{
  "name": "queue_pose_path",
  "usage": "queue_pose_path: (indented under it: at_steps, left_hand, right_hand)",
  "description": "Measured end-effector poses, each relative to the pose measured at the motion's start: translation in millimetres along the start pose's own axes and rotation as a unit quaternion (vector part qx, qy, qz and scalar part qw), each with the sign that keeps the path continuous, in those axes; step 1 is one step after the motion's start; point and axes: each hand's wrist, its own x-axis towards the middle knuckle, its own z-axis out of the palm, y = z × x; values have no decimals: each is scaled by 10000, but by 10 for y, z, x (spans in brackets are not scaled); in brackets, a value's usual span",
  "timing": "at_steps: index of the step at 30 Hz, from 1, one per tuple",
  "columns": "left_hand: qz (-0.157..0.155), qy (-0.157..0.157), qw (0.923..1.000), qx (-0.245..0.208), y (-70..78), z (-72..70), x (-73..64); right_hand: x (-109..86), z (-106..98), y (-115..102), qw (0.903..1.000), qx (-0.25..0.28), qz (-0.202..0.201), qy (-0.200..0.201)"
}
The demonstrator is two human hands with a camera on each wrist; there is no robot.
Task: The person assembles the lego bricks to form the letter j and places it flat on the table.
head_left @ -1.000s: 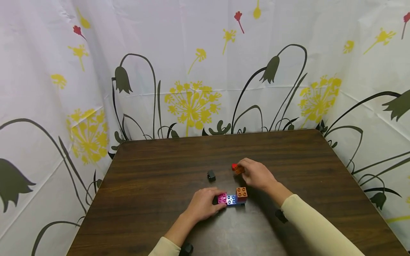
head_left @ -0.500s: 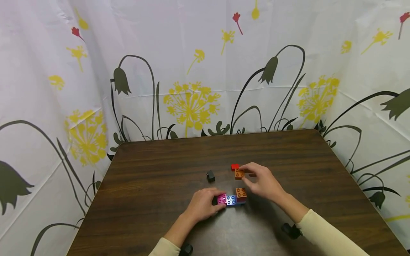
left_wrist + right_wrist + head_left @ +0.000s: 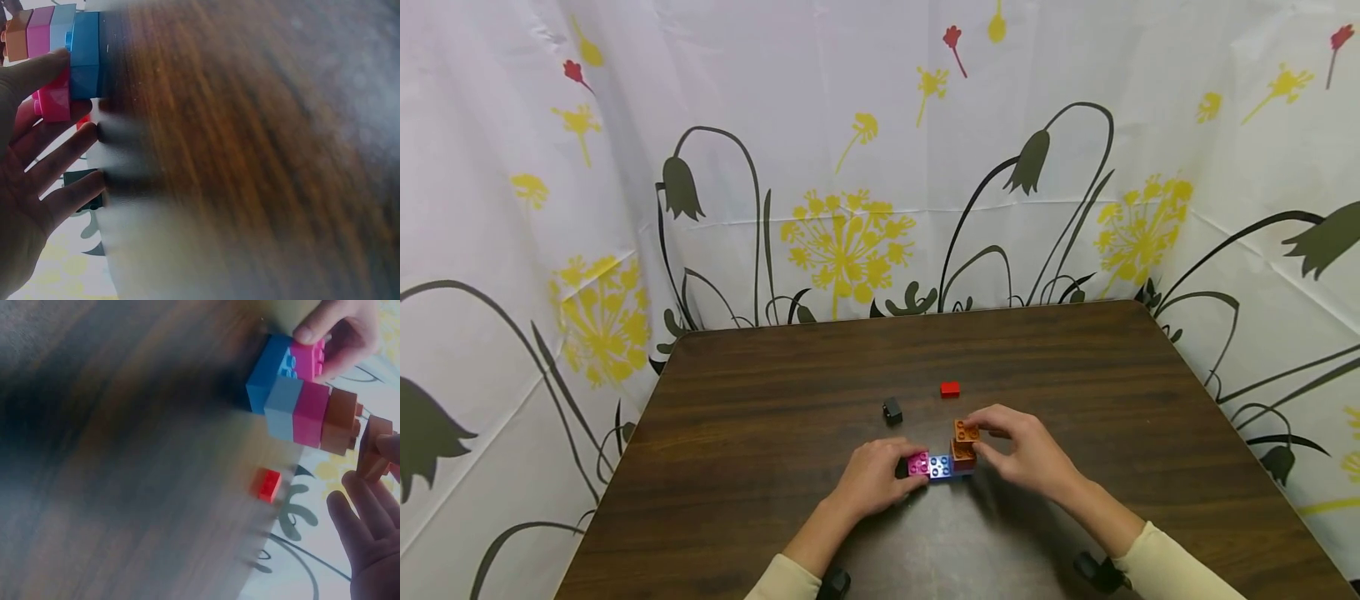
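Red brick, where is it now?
In the head view, the red brick lies on the table, beyond the right hand and right of the black brick.

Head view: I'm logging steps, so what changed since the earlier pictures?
The right hand carried the orange brick from near the red brick toward the camera, over the stack. The left hand still holds the pink brick; the black brick and red brick stayed put.

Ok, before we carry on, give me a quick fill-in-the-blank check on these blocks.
1. The right hand holds an ____ block above the stack.
2. The end block gripped by the left hand is ____.
3. A black block and a ____ piece lie loose on the table.

Missing words: orange; pink; red.
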Motion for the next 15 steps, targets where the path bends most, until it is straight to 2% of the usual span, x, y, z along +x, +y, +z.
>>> queue_pose_path:
  at_steps: [8, 15]
  left_hand:
    - [44, 35, 10000, -29, -8, 2, -6]
    - [63, 48, 10000, -13, -8, 5, -5]
  right_hand:
    - [-89, 74, 0, 9997, -90, -189, 97]
    - [-121, 93, -1, 9997, 145, -198, 44]
